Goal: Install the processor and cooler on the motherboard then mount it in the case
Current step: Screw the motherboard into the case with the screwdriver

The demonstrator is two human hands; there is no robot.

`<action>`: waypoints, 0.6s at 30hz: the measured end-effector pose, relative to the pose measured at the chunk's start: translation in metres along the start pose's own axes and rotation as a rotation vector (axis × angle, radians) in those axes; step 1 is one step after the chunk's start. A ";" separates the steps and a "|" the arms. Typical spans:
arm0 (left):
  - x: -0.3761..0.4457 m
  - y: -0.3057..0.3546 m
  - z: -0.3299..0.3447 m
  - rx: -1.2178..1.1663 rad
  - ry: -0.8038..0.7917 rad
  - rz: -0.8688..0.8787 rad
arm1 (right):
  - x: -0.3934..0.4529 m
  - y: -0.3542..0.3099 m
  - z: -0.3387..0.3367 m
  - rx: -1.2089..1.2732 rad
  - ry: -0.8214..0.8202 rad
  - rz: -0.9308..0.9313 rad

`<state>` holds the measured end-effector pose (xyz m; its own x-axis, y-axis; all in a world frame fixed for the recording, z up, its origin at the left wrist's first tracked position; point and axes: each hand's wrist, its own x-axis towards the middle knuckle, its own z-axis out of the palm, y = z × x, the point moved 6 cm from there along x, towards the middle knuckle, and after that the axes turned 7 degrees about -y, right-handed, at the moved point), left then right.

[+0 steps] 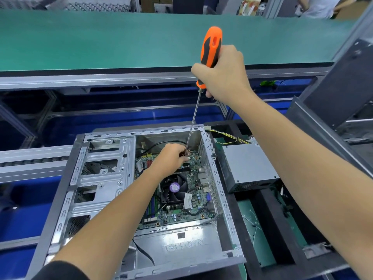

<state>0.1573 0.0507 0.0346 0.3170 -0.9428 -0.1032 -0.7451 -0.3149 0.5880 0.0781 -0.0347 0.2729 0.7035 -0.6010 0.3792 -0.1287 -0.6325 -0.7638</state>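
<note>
Motherboard (193, 168), green and thick with small components, lies flat on the floor of the open metal case (105, 178), with the black cooler (174, 188) and its purple-labelled fan hub seated on it, just nearer the person than the left hand (171, 156). That hand's fingers are curled together and pinch the lower end of the screwdriver (210, 49) shaft where its tip meets the board's far end; whatever sits under the tip is hidden by the fingers. Up and to the right of them, the right hand (224, 75) wraps its fingers tightly round the orange and black handle, the long shaft slanting down into the case. Beyond the fingertips the case's far wall stands close, with a black cable (161, 143) curving along it; to their right rises the perforated rear panel, and to their left the drive bay frame, leaving a narrow pocket above the board. A grey power supply (248, 166) lies outside the case, right of the rear panel.
</note>
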 end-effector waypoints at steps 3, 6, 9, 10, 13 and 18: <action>0.000 -0.003 -0.002 -0.016 -0.011 -0.036 | 0.001 0.000 0.003 0.000 -0.003 0.007; 0.004 -0.005 0.002 -0.003 -0.050 -0.093 | 0.003 0.000 0.006 -0.006 -0.017 0.009; 0.010 -0.007 0.008 0.035 -0.111 -0.148 | 0.005 -0.001 0.007 -0.014 -0.025 0.013; 0.012 -0.007 0.010 0.051 -0.123 -0.156 | 0.006 -0.002 0.007 -0.018 -0.028 0.011; 0.016 -0.008 0.013 0.054 -0.143 -0.173 | 0.007 -0.004 0.007 -0.024 -0.047 -0.002; 0.021 -0.009 0.014 0.051 -0.163 -0.191 | 0.006 -0.009 0.009 -0.032 -0.074 -0.026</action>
<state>0.1620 0.0319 0.0160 0.3589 -0.8695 -0.3392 -0.7110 -0.4902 0.5042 0.0899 -0.0284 0.2777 0.7564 -0.5474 0.3581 -0.1313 -0.6634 -0.7367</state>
